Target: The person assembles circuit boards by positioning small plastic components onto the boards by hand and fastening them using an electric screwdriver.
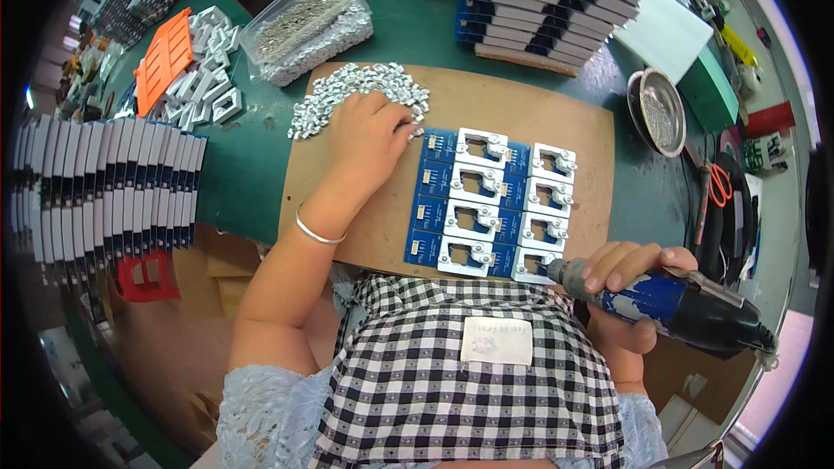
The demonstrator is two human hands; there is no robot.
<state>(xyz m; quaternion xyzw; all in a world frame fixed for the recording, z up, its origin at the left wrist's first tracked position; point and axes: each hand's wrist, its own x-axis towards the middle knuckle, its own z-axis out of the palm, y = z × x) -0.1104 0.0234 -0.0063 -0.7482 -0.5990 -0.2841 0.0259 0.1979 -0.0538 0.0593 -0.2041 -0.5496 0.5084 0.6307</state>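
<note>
And here in front of me are the blue boards [418,233], laid out in a tight block on the brown mat [530,91], right at the person's front edge of the bench [417,30]. Two columns of white frames [447,257] sit on them, four to a column, each chunky and glossy with a squarish opening through its middle and rounded, bolt-like bits at the right-hand side. Strips of blue show down the left of each column, dotted with small cream sockets [429,177] and rows of tiny pins. Over on the right, the right hand [627,271] is wrapped round the driver [647,302], a stout tool with a scuffed blue middle, paint worn to pale patches, and a black rear end. Its grey nose points left at the nearest frame of the right column; whether it touches, I can't tell from here. Across to the left hand [372,135], palm down, fingers curled into the near edge of the heap [352,85] of little white and silvery pieces, at the mat's far left corner. Fingertips are partly hidden, so I can't say if they pinch one. A silver bangle [318,229] rings that forearm.
</note>
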